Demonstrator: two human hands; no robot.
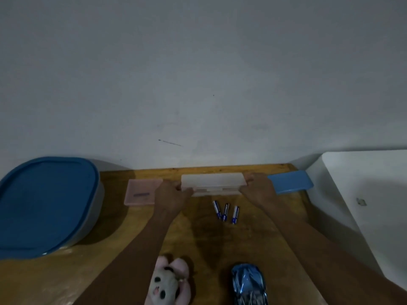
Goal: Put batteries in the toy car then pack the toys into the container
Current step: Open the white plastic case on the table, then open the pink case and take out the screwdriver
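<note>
A shallow translucent white box (213, 181) lies at the back of the wooden table (253, 238). My left hand (170, 195) grips its left end and my right hand (258, 188) grips its right end. Its lid looks slightly lifted at the front. Three blue-and-white batteries (225, 211) lie side by side just in front of the box. A shiny blue toy car (248, 285) sits at the near edge, right of centre. A pink plush panda toy (168, 281) lies to its left. A large container with a blue lid (44, 203) stands at the left.
A flat pink box (141, 192) lies left of the white box, partly behind my left hand. A flat blue box (290, 181) lies at the back right. A white surface (363, 194) borders the table on the right. A grey wall rises behind.
</note>
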